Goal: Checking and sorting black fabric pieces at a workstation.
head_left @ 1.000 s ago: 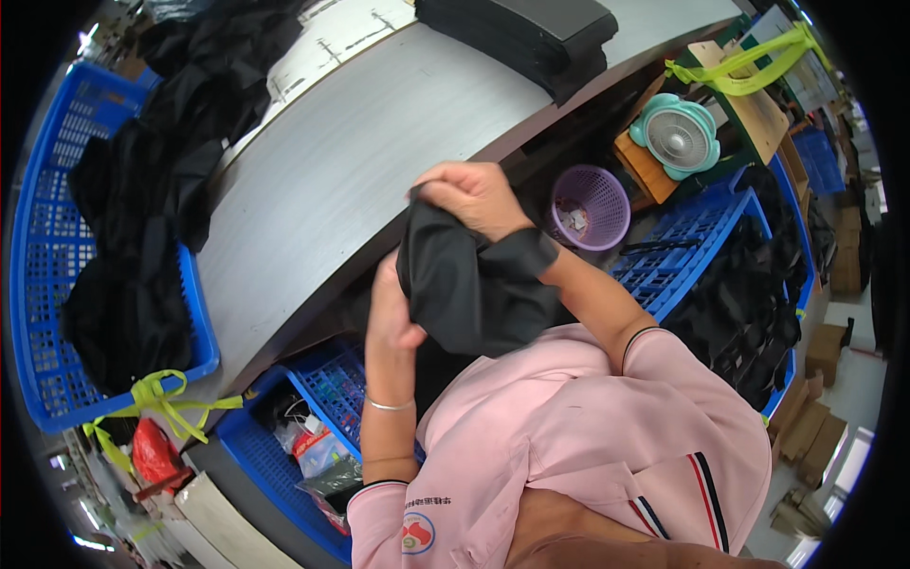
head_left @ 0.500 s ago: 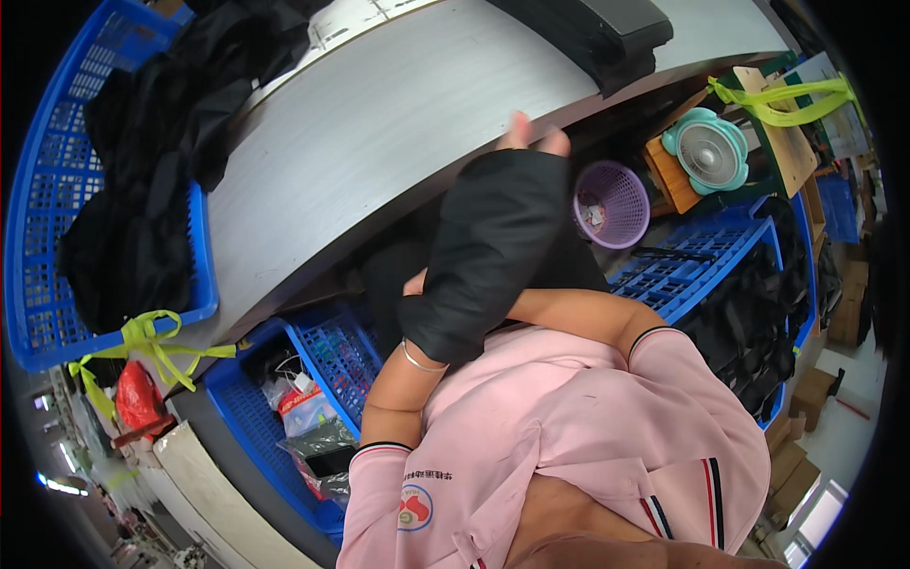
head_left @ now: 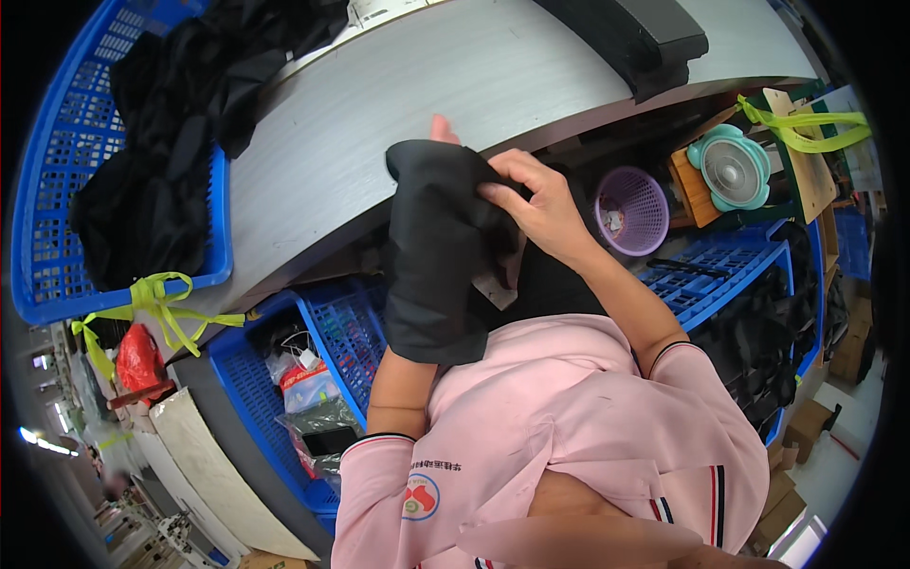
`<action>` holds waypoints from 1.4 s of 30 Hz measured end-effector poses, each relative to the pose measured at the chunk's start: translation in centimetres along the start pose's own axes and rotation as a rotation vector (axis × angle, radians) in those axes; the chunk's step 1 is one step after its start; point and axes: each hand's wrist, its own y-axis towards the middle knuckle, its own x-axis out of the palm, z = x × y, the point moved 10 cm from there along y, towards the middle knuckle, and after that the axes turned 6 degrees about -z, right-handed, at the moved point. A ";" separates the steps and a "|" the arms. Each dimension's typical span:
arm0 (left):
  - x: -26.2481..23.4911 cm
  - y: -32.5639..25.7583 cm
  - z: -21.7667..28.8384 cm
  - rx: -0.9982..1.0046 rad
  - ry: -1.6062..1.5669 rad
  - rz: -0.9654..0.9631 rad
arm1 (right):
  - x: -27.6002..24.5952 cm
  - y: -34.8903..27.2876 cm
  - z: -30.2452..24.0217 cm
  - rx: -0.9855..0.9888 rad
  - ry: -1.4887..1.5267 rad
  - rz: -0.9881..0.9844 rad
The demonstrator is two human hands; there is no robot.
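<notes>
A black cloth tube [head_left: 427, 251] is pulled over my left forearm, reaching from below the elbow to past the wrist. Out of its far end poke the stretched fingertips of my left hand [head_left: 442, 130]; the rest of that hand is hidden inside. My right hand [head_left: 545, 204] pinches the tube's right edge near the far opening, thumb and fingers closed on the cloth. More black fabric lies across my lap below, and where it joins the tube I cannot make out.
A grey worktable [head_left: 332, 123] curves ahead, bearing a dark padded block [head_left: 654, 43]. Left stands a blue crate [head_left: 57, 218] heaped with black cloth [head_left: 152, 190]. A purple basket [head_left: 654, 204], a teal fan [head_left: 730, 169] and a blue crate [head_left: 720, 270] are at right. Another crate [head_left: 251, 379] sits beside my left elbow.
My right hand has come out from behind the cloth and now pinches its edge. The tube on my left arm has swung left and stands more upright, covering the bracelet seen before.
</notes>
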 end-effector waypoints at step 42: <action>-8.9 0.0 4.0 0.089 0.524 -0.197 | -6.5 9.7 -5.6 -0.138 -0.191 -0.137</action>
